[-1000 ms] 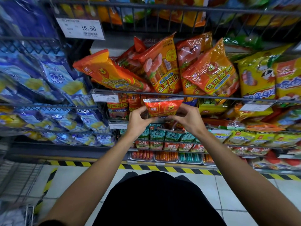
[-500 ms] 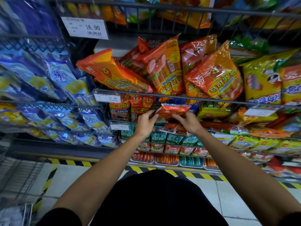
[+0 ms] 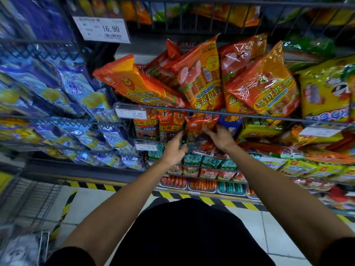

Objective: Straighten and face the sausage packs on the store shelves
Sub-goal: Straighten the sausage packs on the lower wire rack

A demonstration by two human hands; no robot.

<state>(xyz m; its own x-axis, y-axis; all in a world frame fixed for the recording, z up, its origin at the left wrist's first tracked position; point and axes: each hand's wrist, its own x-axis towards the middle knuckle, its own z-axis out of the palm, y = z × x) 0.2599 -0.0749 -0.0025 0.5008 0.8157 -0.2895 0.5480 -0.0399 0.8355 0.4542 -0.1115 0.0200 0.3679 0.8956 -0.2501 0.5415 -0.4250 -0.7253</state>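
Right now, both your hands reach under the wire shelf rail (image 3: 249,114). Your left hand (image 3: 173,148) and right hand (image 3: 221,137) hold a small red sausage pack (image 3: 199,126) upright between them, fingers closed on its edges, just beside two matching red packs (image 3: 157,127) on its left.

The red sausage pack (image 3: 199,129), held flat and crosswise in front of the shelf rail (image 3: 249,114) a second ago, now stands upright behind that rail beside the other red packs (image 3: 157,127). The left hand (image 3: 173,148) and right hand (image 3: 221,137) have reached forward with it, fingers on its sides.
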